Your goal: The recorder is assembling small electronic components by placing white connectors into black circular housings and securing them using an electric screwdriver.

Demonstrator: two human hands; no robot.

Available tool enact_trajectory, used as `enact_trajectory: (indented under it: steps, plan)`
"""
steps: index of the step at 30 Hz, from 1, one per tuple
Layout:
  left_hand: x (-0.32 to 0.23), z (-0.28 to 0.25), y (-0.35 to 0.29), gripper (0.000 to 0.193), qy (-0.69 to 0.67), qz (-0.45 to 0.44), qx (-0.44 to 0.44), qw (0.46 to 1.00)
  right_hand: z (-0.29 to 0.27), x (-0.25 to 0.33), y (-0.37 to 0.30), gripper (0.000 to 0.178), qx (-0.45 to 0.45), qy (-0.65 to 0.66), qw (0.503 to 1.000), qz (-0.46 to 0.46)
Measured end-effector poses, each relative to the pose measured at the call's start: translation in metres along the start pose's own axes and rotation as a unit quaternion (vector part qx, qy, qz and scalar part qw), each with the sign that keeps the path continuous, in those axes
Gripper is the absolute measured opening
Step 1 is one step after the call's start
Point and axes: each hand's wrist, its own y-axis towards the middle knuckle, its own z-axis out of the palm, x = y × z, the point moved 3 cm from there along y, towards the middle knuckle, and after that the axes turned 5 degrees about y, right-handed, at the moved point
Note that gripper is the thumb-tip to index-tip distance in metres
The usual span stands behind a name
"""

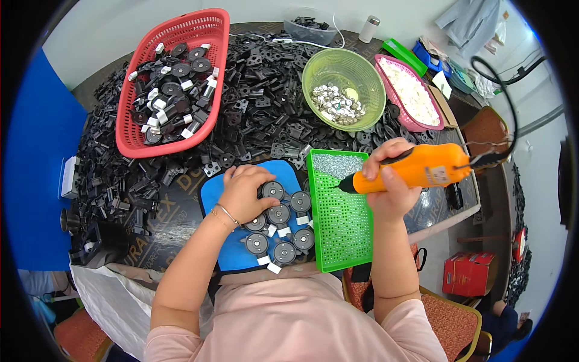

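On a blue mat [232, 250] lie several black round wheel pieces [284, 253], most with a white tab. My left hand [244, 192] rests at the mat's far side, its index finger and thumb closed around the edges of one black wheel piece [273, 190]. An orange electric screwdriver [425, 169] is gripped in my right hand [391, 184], lying nearly level. Its dark tip points left, over a green perforated tray [344, 262]. Small silver screws [338, 163] are heaped at the tray's far end.
Loose black parts [265, 78] cover the table's far side. A red basket [125, 117] holds black and white pieces. Behind the tray stand a green colander [345, 57] with metal bits and a pink basket [432, 125] of white pieces. A cable [512, 114] hangs by the screwdriver.
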Motion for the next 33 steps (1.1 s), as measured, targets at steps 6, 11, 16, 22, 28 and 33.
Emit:
enact_trajectory:
  steps: [6,11,16,22,28,33]
  plan:
    - [0.002,-0.004,0.001,0.048,-0.026,0.016,0.024,0.999,0.046,-0.042,0.000,0.029,0.069,-0.014,0.998,0.008]
    - [-0.002,-0.007,0.001,0.049,-0.005,0.025,0.059,0.998,0.067,-0.067,-0.002,0.026,0.068,-0.016,0.997,0.039]
    - [-0.001,-0.007,0.004,0.047,0.017,0.001,0.073,0.997,0.071,-0.075,-0.006,0.025,0.060,-0.005,0.996,0.072]
    - [0.004,-0.003,0.005,0.047,0.019,0.004,0.069,0.997,0.079,-0.076,-0.004,0.024,0.079,-0.017,0.994,0.068]
    - [0.001,-0.005,0.006,0.045,0.013,0.002,0.068,0.998,0.084,-0.074,-0.003,0.023,0.083,-0.025,0.994,0.074]
    - [0.002,-0.006,0.006,0.044,0.026,0.002,0.069,0.997,0.084,-0.078,-0.003,0.023,0.103,-0.032,0.991,0.082]
